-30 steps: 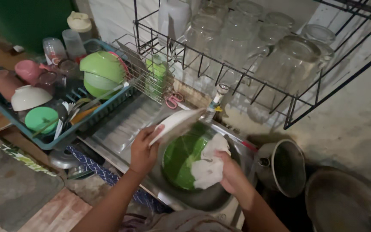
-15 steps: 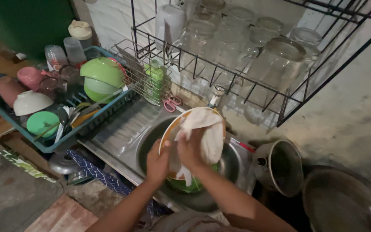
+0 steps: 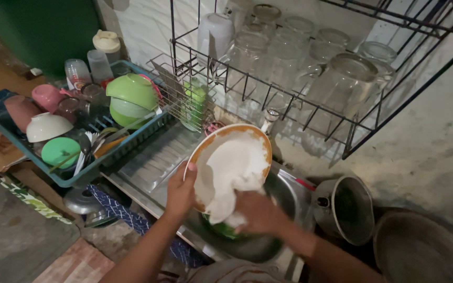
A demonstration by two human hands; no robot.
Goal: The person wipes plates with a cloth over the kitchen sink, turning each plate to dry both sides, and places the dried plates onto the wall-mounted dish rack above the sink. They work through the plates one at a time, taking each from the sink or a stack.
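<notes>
Plate (image 3: 213, 144) pinched by your left hand (image 3: 180, 191), right hand (image 3: 258, 212) gripping the cloth (image 3: 232, 173): wet rim could slip into the sink (image 3: 284, 191).

Soft cloth (image 3: 234, 173) on glossy plate (image 3: 205, 149); shiny metal sink (image 3: 284, 191).

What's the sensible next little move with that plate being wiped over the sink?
Probably sweep the white cloth up toward the orange rim: the right hand presses it low on the plate, which the left hand holds tilted above the sink.
</notes>
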